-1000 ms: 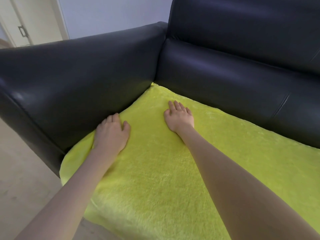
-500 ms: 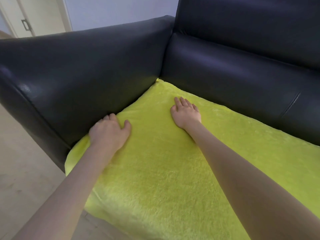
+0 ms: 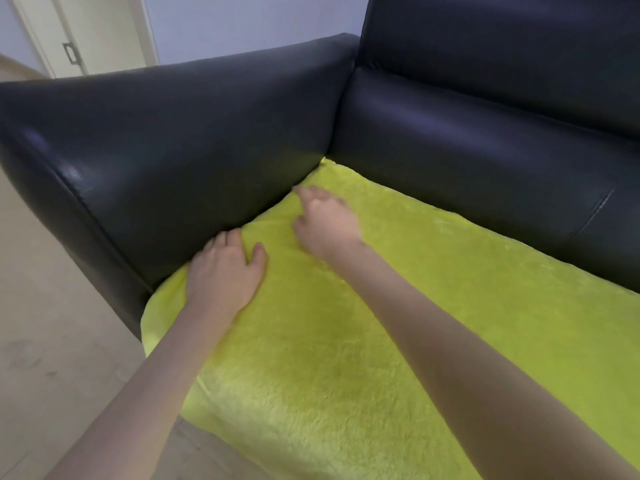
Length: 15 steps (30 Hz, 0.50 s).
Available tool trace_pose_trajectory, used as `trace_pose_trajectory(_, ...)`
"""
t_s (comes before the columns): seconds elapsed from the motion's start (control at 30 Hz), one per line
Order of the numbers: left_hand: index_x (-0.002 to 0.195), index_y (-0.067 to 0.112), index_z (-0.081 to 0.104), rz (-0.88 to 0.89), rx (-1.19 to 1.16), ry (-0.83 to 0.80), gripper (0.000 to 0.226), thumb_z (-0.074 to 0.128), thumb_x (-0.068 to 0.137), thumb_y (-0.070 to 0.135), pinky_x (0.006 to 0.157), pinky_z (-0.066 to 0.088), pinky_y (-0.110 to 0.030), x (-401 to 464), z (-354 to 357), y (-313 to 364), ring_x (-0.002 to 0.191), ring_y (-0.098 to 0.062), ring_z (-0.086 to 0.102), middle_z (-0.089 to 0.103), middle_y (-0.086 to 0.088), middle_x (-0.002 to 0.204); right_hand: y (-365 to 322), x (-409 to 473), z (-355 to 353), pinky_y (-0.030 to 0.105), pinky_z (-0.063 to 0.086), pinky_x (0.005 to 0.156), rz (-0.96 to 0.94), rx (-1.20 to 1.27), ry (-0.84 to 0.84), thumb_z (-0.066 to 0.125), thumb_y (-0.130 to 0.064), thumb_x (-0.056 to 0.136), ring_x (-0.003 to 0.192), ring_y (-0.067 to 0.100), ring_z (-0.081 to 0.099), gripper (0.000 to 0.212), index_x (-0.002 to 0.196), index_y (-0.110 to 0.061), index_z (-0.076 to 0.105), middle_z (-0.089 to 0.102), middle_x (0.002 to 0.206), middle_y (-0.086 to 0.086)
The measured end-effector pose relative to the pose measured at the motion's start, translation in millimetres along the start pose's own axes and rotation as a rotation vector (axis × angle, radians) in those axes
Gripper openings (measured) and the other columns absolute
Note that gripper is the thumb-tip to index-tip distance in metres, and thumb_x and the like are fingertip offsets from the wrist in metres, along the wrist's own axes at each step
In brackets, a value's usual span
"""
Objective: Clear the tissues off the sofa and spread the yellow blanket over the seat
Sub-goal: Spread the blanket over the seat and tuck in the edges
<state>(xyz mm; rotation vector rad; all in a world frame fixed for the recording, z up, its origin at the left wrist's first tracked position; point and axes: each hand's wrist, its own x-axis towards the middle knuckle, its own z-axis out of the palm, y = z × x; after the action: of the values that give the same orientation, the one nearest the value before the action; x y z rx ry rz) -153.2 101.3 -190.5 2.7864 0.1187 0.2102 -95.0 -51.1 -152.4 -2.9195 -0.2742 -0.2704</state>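
Neither grip holds anything. On the left, the left hand lies flat on the yellow blanket, its straight fingers reaching the seam where the blanket meets the inside of the sofa's armrest. Just to its right and farther back, the right hand is blurred; its fingers look loosely bent and point toward the corner, touching or just above the pile, I cannot tell which, and nothing shows pinched in them.

The blanket covers the visible seat of the sofa, running from the armrest across to the right edge of view, back against the backrest, and draping over the front edge. No tissues show anywhere in view, so I judge that part done and the step in hand to be smoothing and tucking the blanket's left edge.

Next, as I judge it, the move calls for flat palms pressing the edge down along the armrest toward the back corner, sweeping out any ripples.

No brand, label or writing can be read.
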Motion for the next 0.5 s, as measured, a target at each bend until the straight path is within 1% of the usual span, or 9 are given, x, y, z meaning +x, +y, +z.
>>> trace_pose_trajectory(0.03, 0.132, 0.007, 0.047, 0.0, 0.002, 0.005, 0.052, 0.034, 0.098, 0.043, 0.093, 0.044, -0.04, 0.9, -0.5, -0.3, 0.117, -0.031, 0.052, 0.055, -0.015, 0.13, -14.8, -3.4, 3.6, 0.037, 0.041, 0.1, -0.051, 0.085, -0.01, 0.044, -0.021, 0.094, 0.126, 0.027, 0.047, 0.044, 0.138, -0.018, 0.045, 0.05, 0.139, 0.007)
trace_pose_trajectory(0.07, 0.132, 0.007, 0.047, -0.002, -0.001, 0.005, 0.051, 0.035, 0.097, 0.042, 0.092, 0.043, -0.04, 1.3, -0.5, -0.1, 0.118, -0.032, 0.051, 0.055, -0.015, 0.129, -26.0, -7.9, 9.5, 0.036, 0.042, 0.094, -0.104, 0.124, -0.022, 0.044, -0.022, 0.093, 0.12, 0.027, 0.05, 0.038, 0.13, -0.017, 0.052, 0.055, 0.129, 0.006)
trace_pose_trajectory(0.1, 0.133, 0.007, 0.047, -0.006, -0.007, 0.002, 0.05, 0.036, 0.097, 0.04, 0.093, 0.042, -0.04, 1.2, 0.2, -0.4, 0.118, -0.032, 0.051, 0.054, -0.015, 0.13, -33.1, -13.3, 17.0, 0.036, 0.041, 0.094, -0.157, 0.118, -0.036, 0.045, -0.022, 0.093, 0.12, 0.026, 0.049, 0.036, 0.127, -0.016, 0.055, 0.056, 0.126, 0.005)
trace_pose_trajectory(0.17, 0.135, 0.006, 0.046, -0.012, -0.024, 0.008, 0.049, 0.038, 0.097, 0.037, 0.094, 0.041, -0.041, 0.7, 1.0, -0.6, 0.12, -0.033, 0.049, 0.054, -0.015, 0.132, -35.0, -19.0, 30.9, 0.037, 0.034, 0.1, -0.201, 0.094, -0.045, 0.045, -0.024, 0.094, 0.126, 0.022, 0.044, 0.038, 0.13, -0.018, 0.054, 0.052, 0.13, 0.002)
trace_pose_trajectory(0.23, 0.133, 0.005, 0.048, -0.008, -0.062, 0.042, 0.045, 0.04, 0.097, 0.03, 0.094, 0.04, -0.042, 0.6, 2.1, -1.2, 0.118, -0.034, 0.05, 0.055, -0.017, 0.131, -31.6, -19.1, 36.0, 0.038, 0.033, 0.102, -0.198, 0.105, -0.019, 0.043, -0.021, 0.094, 0.127, 0.021, 0.042, 0.04, 0.133, -0.018, 0.052, 0.05, 0.134, 0.001)
trace_pose_trajectory(0.3, 0.133, 0.005, 0.048, -0.003, -0.103, 0.064, 0.042, 0.04, 0.097, 0.024, 0.094, 0.04, -0.042, 1.1, 2.5, -1.6, 0.116, -0.036, 0.051, 0.056, -0.018, 0.129, -29.1, -17.8, 36.1, 0.038, 0.038, 0.101, -0.193, 0.188, -0.016, 0.041, -0.009, 0.091, 0.125, 0.023, 0.045, 0.042, 0.13, -0.016, 0.055, 0.053, 0.132, 0.003)
trace_pose_trajectory(0.37, 0.136, 0.005, 0.047, 0.0, -0.125, 0.069, 0.042, 0.039, 0.097, 0.019, 0.094, 0.04, -0.042, 1.0, 1.6, -2.8, 0.117, -0.036, 0.051, 0.055, -0.019, 0.13, -28.2, -17.8, 33.1, 0.038, 0.043, 0.098, -0.138, 0.281, -0.008, 0.04, 0.002, 0.087, 0.123, 0.025, 0.048, 0.047, 0.127, -0.013, 0.059, 0.055, 0.13, 0.005)
trace_pose_trajectory(0.43, 0.138, 0.005, 0.046, 0.003, -0.138, 0.067, 0.042, 0.038, 0.097, 0.016, 0.095, 0.04, -0.043, 0.9, 0.2, -3.4, 0.117, -0.037, 0.051, 0.055, -0.019, 0.131, -27.8, -17.4, 31.3, 0.037, 0.044, 0.098, -0.087, 0.24, 0.014, 0.04, 0.004, 0.087, 0.123, 0.025, 0.048, 0.049, 0.128, -0.014, 0.058, 0.056, 0.13, 0.005)
trace_pose_trajectory(0.5, 0.139, 0.006, 0.045, 0.009, -0.157, 0.057, 0.043, 0.038, 0.097, 0.013, 0.097, 0.039, -0.043, 0.5, -1.4, -3.7, 0.118, -0.036, 0.051, 0.054, -0.019, 0.133, -26.5, -15.4, 30.3, 0.037, 0.042, 0.098, -0.072, 0.166, 0.011, 0.041, 0.001, 0.088, 0.121, 0.026, 0.048, 0.048, 0.13, -0.015, 0.056, 0.056, 0.129, 0.006)
